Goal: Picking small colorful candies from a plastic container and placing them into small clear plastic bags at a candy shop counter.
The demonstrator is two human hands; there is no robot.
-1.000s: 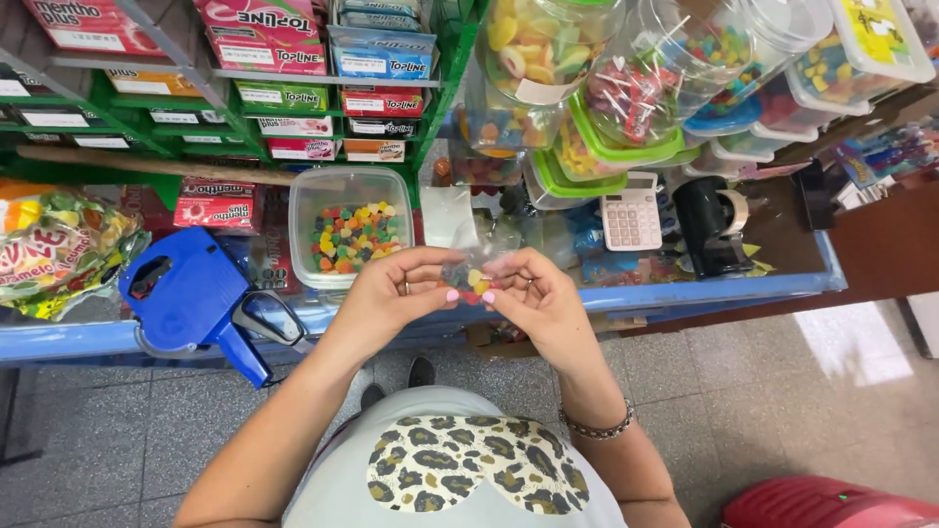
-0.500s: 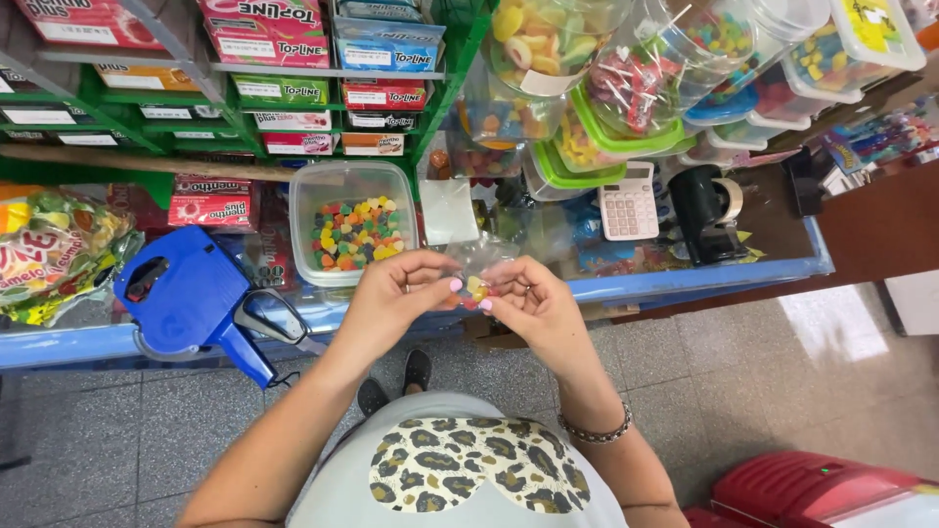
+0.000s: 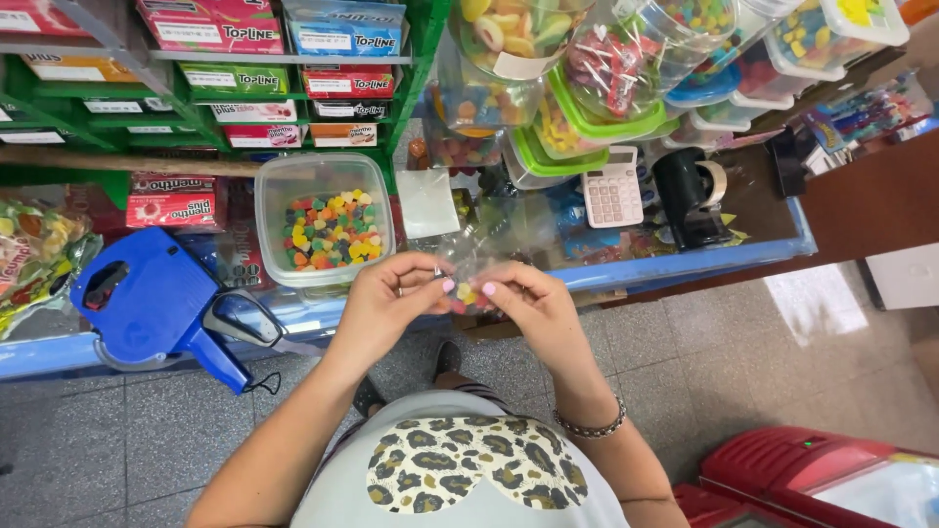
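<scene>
Fingers of the left hand (image 3: 391, 298) and right hand (image 3: 528, 298) pinch a small clear bag (image 3: 468, 262) of gummies between them; just beyond the left hand sits an open tub (image 3: 274, 210) of mixed gummies.

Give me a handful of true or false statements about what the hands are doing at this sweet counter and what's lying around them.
1. Both hands pinch a small clear bag holding a few sweets. True.
2. The left hand rests on the blue price labeller. False: it is at the bag, apart from the labeller.
3. The clear tub of mixed gummies has a green lid on it. False: it stands open.
4. A white calculator lies on the counter beyond the right hand. True.
5. The black tape dispenser sits left of the tub. False: it sits right of the calculator.
</scene>
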